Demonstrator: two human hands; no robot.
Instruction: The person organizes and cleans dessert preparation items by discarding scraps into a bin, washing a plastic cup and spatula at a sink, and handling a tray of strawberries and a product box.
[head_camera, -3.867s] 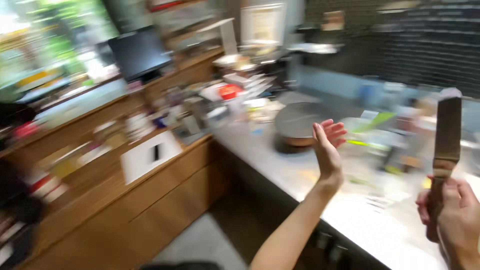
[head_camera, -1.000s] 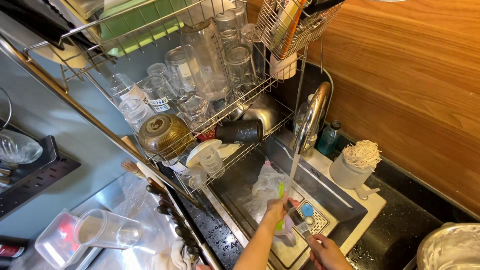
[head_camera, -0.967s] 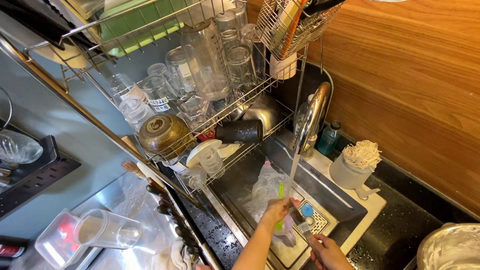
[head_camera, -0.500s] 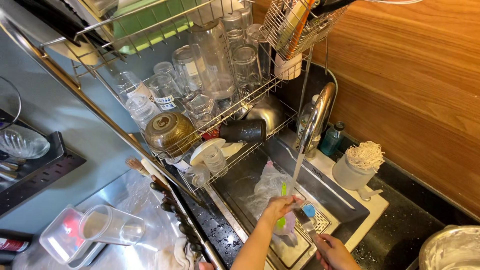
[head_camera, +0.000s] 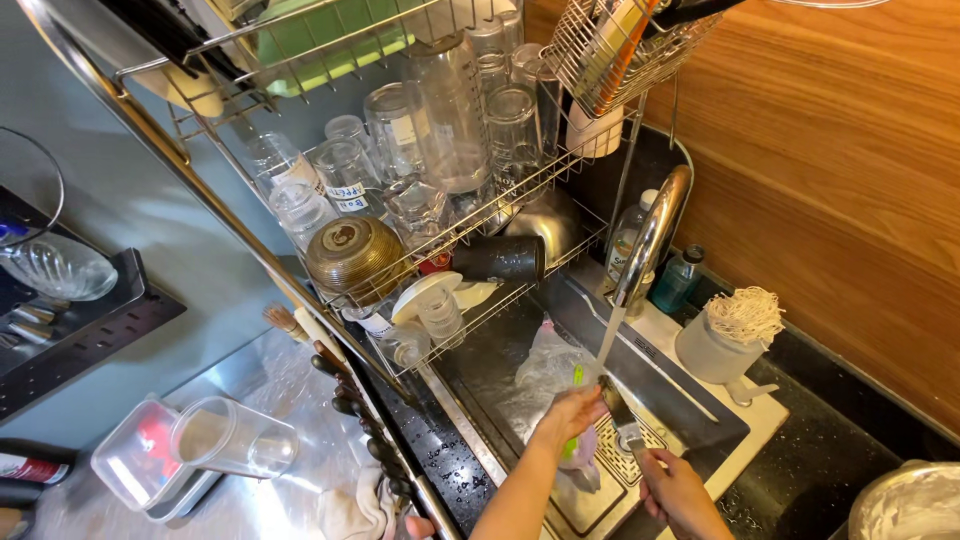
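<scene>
Two hands meet under the tap's (head_camera: 648, 232) stream over the sink (head_camera: 700, 405): the right hand (head_camera: 672, 483) grips the spatula (head_camera: 620, 415) by its handle, blade angled far-left toward the left hand (head_camera: 572, 412), which clutches a sponge (head_camera: 572, 445).

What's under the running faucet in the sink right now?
Under the faucet, the stream lands on a flat metal blade held by the right hand. The left hand presses a green and pink sponge against it. The hands cover the sink floor beneath.

dish rack (head_camera: 520, 205) w/ glasses (head_camera: 440, 130), brown bowl (head_camera: 352, 258)
</scene>
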